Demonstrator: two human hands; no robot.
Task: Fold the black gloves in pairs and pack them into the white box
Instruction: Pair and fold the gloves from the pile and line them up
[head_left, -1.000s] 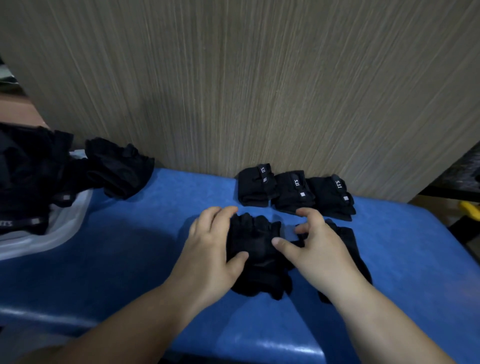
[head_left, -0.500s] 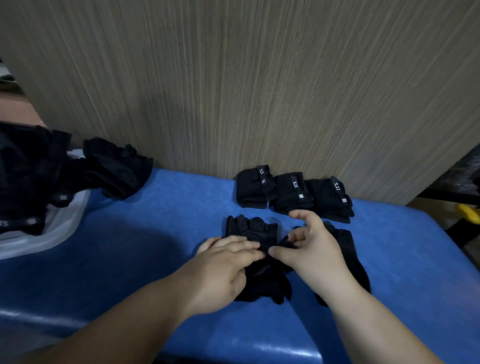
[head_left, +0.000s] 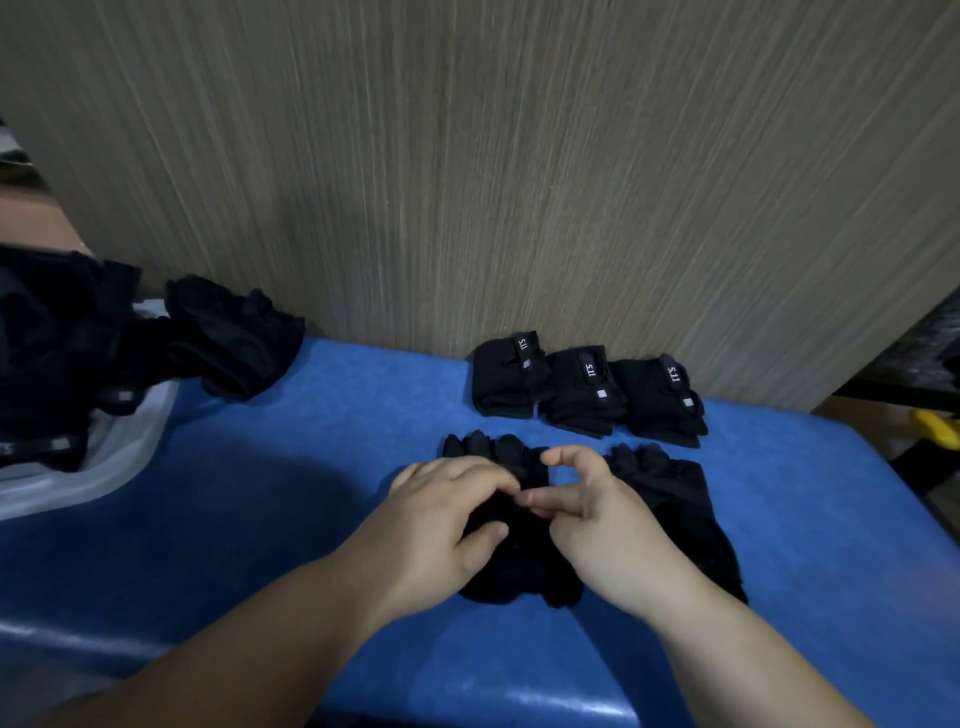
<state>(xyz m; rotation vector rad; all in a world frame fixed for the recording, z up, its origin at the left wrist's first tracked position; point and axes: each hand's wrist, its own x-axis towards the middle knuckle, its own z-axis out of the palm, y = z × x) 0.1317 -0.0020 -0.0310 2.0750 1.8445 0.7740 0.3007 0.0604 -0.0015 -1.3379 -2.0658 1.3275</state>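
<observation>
While flat on the blue tabletop (head_left: 311, 467), just in front of the row of three folded pairs (head_left: 587, 395): one black glove (head_left: 519, 577), finger ends toward the row, partly hidden under both hands.

Gripped at its left side by the left hand (head_left: 441, 530), fingers curled over the fabric, thumb pressed on top. Pinched near its middle by the right hand (head_left: 597, 525) between thumb and lower fingers, forefinger lifted and bent. Fingertips of both hands touching above the glove.

Just in front of the row's right end: a second glove (head_left: 675, 499), flat, partly under the right wrist.

Row itself at the back of the tabletop, against the wood-grain panel (head_left: 519, 182), labels up, pairs touching side by side.

Far left of the row: loose pile of black gloves (head_left: 228, 338), spilling from the white box (head_left: 119, 467) onto the tabletop. Box well apart from the row, deeper contents not discernible.

Right of the row, beyond the tabletop: small yellow object (head_left: 935, 428), kind not discernible.
</observation>
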